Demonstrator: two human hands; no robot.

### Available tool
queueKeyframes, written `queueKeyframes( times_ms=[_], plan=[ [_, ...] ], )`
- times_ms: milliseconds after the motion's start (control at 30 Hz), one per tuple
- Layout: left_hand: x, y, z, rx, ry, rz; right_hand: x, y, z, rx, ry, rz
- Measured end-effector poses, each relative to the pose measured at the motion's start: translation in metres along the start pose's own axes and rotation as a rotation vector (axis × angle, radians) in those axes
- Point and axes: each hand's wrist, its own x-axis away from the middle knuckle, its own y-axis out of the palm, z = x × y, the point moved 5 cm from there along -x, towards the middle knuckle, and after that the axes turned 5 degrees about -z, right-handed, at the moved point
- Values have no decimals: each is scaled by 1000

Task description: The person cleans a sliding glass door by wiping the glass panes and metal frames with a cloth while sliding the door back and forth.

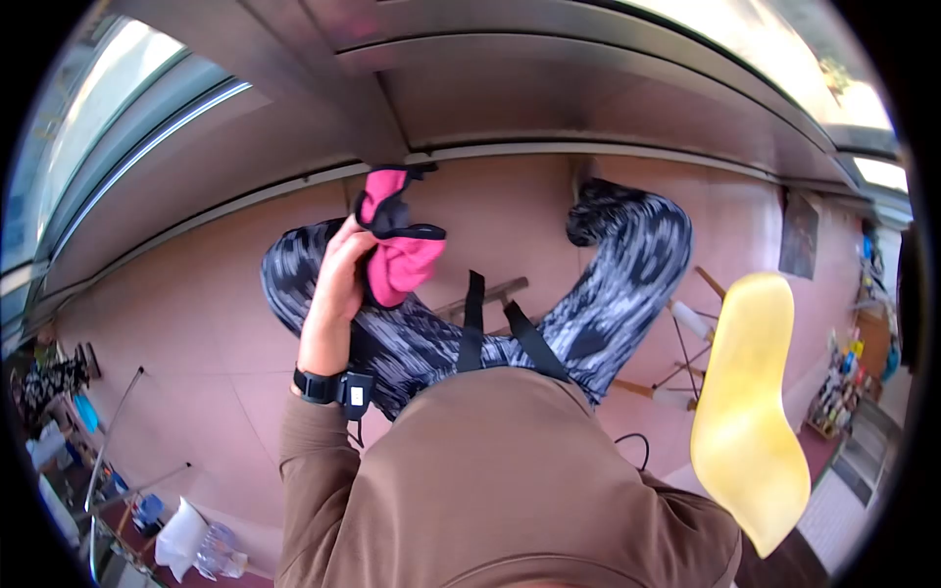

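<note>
The person here sits with knees spread wide, in a long-sleeved brown shirt (pixel 490 470), and I'll place everything else by that shirt. Ahead of it and to its left, the left hand (pixel 341 269) has its grip closed around a crumpled piece of bright pink fabric with black edging (pixel 404 267), which bunches out beyond the fingers toward the middle. A darker, greyish part shows near its upper end, too blurred to make out. The fabric is over the left leg of the black, grey and white patterned trousers (pixel 627 284); whether it touches the leg I can't tell.

On the left wrist, beside the shirt's cuff, sits a black band (pixel 318 386) with a small black box (pixel 358 395) bearing a white label. The right sleeve (pixel 691 524) bends back at the shirt's side; the right hand is hidden from me, so I can't tell how its grip stands.

Two black straps (pixel 472 323) reach forward from the shirt's hem. To the shirt's right stands a smooth yellow chair seat (pixel 753 421). Well off to its left, a puffy white bag (pixel 180 539) lies on the pinkish tiled floor (pixel 196 392). Ahead of it rises a brownish-grey metal panel (pixel 588 98).
</note>
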Motion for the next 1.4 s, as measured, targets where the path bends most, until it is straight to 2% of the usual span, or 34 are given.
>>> queueKeyframes(
  times_ms=[100, 200, 300, 367, 433, 500, 533, 567, 600, 633, 700, 733, 767, 800, 833, 867, 900, 967, 1033, 1100, 1167, 1200, 1300, 1400],
  plan=[
    [-3, -2, -3, 61, -13, -36, -12, -7, 12, 33, 24, -37],
    [0, 2, 6, 83, -8, 84, -29, -16, 17, 72, 56, -84],
    [4, -6, 22, 93, 56, 119, -46, -36, 19, 108, 97, -126],
    [16, -1, 56, 218, 245, 161, -57, -50, 12, 149, 137, -185],
    [23, -14, 88, 147, 415, 301, -71, -78, -5, 240, 177, -288],
    [31, -36, 120, 97, 517, 406, -65, -107, -66, 427, 177, -437],
    [34, -47, 139, 55, 596, 453, -53, -133, -120, 516, 77, -268],
    [36, -53, 156, 11, 676, 497, -26, -124, -174, 522, 50, -275],
    [43, -40, 179, -14, 778, 531, -1, -125, -238, 74, -291, 34],
    [47, -15, 214, -185, 944, 536, 14, -132, -280, -412, -617, 331],
    [45, 17, 245, -386, 1198, 453, 6, -117, -315, -278, -776, 213],
    [45, 40, 260, -475, 1340, 407, 5, -102, -327, -295, -785, 201],
    [43, 61, 270, -616, 1425, 475, 10, -82, -339, -328, -901, 161],
    [35, 76, 277, -959, 1454, 614, 19, -65, -348, -364, -1024, 127],
    [23, 89, 283, -1111, 1458, 649, 25, -57, -354, -383, -1043, 123],
    [12, 102, 288, -1258, 1468, 685, 38, -49, -364, -318, -1212, 168],
    [3, 115, 288, -1228, 1522, 662, 55, -35, -372, -246, -1378, 210],
    [-7, 135, 286, -1177, 1680, 669, 110, -3, -381, -233, -1419, 243],
    [-15, 128, 270, -1156, 1563, 699, 145, 17, -386, -120, -1564, 422],
    [-16, 112, 248, -1199, 1454, 668, 167, 35, -386, 168, -1645, 607],
    [-22, 88, 221, -1323, 1389, 670, 168, 51, -385, 431, -1648, 848],
    [-22, 77, 207, -1336, 1306, 635, 175, 58, -386, 449, -1668, 908],
    [-24, 51, 173, -1505, 1158, 613, 172, 60, -391, 439, -1652, 864],
    [-17, 43, 162, -1684, 1262, 630, 176, 65, -393, 466, -1674, 897]
  ],
)
